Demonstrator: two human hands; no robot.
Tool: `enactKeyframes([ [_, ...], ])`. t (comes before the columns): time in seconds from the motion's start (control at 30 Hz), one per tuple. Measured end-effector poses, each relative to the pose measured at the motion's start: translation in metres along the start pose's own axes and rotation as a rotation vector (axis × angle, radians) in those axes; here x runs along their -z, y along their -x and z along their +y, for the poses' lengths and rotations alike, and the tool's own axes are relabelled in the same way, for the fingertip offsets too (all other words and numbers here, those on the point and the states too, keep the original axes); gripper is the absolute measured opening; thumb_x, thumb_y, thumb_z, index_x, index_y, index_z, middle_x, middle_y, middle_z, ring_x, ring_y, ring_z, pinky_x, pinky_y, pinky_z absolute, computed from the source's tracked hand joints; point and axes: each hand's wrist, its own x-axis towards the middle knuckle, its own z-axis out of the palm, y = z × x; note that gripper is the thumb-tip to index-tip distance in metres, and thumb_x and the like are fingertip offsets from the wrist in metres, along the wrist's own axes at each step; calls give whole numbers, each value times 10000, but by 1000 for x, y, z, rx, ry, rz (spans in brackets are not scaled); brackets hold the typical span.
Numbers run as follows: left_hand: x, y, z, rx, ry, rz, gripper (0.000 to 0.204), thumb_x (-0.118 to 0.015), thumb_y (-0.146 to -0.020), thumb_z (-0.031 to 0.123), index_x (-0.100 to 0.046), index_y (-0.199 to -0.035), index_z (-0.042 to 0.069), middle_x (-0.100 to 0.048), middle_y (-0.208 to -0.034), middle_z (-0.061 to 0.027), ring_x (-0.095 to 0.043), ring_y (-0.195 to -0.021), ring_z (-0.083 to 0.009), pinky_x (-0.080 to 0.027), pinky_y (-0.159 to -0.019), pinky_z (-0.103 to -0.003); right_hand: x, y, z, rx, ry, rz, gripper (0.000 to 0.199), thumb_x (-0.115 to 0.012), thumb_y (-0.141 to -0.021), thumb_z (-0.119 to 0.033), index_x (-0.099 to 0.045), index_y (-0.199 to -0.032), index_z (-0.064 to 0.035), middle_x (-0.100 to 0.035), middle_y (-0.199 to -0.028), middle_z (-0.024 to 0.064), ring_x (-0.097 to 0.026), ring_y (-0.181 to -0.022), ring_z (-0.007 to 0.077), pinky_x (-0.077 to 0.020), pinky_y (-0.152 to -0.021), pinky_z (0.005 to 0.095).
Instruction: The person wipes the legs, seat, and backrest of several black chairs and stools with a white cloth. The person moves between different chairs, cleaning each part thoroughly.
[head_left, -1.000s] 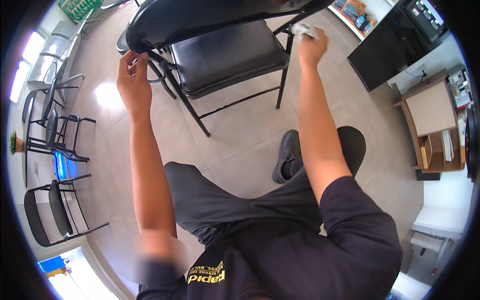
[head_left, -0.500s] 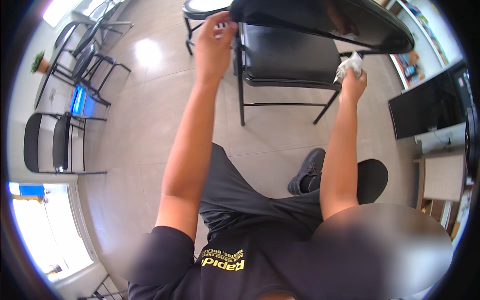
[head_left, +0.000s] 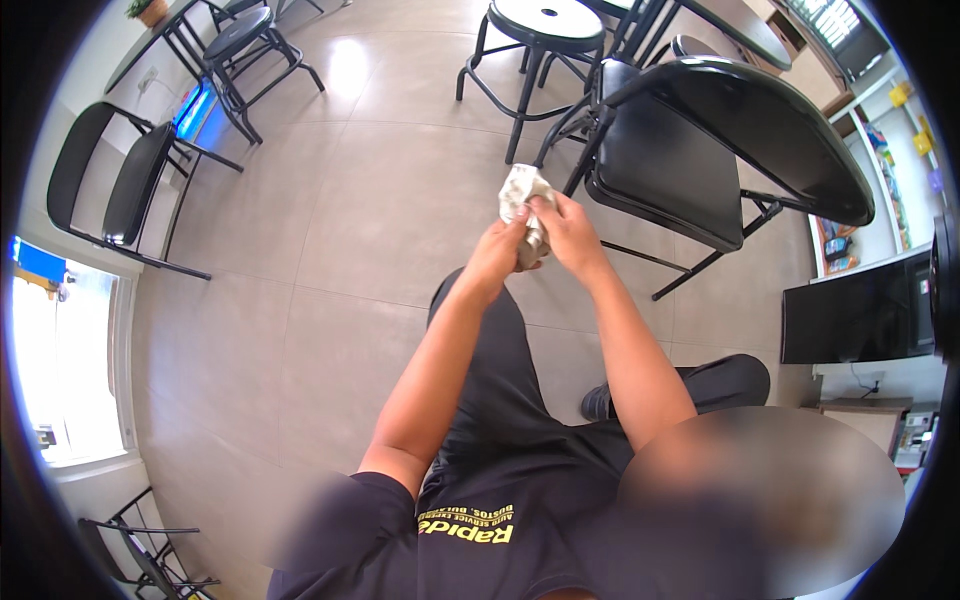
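Observation:
A crumpled whitish cloth (head_left: 522,187) with dark spots is held out in front of me between both hands. My left hand (head_left: 497,252) is closed on its near left side, thumb toward the cloth. My right hand (head_left: 567,232) grips it from the right, fingers pressed together. Just beyond and to the right stands a black folding chair (head_left: 665,165) with a padded seat and a shiny curved backrest (head_left: 765,125). Neither hand touches the chair. Part of the cloth is hidden behind my fingers.
A round stool with a white top (head_left: 548,18) stands ahead, beside more black furniture legs. Along the left wall are another folding chair (head_left: 137,185) and a dark stool (head_left: 238,38). To the right are shelves (head_left: 880,165) and a black flat screen (head_left: 855,312). Tiled floor (head_left: 330,230) lies between.
My left hand has let go of the chair's backrest and come to the cloth. My right hand has drawn the cloth from the seat's edge toward the middle. The view has shifted left.

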Motion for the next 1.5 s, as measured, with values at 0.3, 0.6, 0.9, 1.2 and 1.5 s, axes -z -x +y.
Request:
enactKeyframes([
  [0.3, 121, 67, 65, -377, 157, 269, 470, -663, -1039, 287, -543, -1442, 76, -666, -1265, -50, -665, -1077, -164, -554, -856, -345, -84, -77, -123, -119, 10, -547, 454, -567, -1084, -353, -642, -1376, -12, -717, -1219, 55, -651, -1116, 146, -516, -976, 364],
  [0.6, 170, 46, 122, -395, 168, 275, 547, -627, -1052, 448, -515, -1440, 79, -629, -1348, -43, -644, -1132, -165, -527, -916, -362, -135, -181, -155, -289, 130, -903, 663, -589, -1049, -511, -517, -1502, -31, -629, -1413, 153, -622, -1291, 258, -526, -1088, 455],
  [0.9, 223, -123, 322, -343, -847, 363, 404, -727, -982, 403, -729, -1156, 38, -706, -937, 9, -647, -902, -101, -490, -819, -279, -174, -399, -163, -254, 70, -950, 549, -793, -926, -507, -680, -1240, -71, -735, -1231, 87, -708, -1125, 194, -586, -997, 379],
  [1.2, 282, -114, 333, 119, -1014, 220, 442, -599, -1044, 486, -684, -1253, 107, -724, -1082, -7, -673, -989, -124, -517, -838, -297, -159, -476, -84, -403, 76, -507, 669, -855, -802, -648, -718, -1054, -43, -756, -961, 46, -727, -752, 197, -576, -649, 387],
  [1.5, 338, -134, 541, -237, -1090, 552, 449, -665, -973, 524, -674, -1263, 183, -712, -1117, 32, -639, -895, -89, -486, -721, -255, -124, -523, -150, -154, -55, -279, 425, -885, -875, -227, -669, -1143, 23, -702, -1043, 112, -716, -901, 210, -636, -796, 365],
])
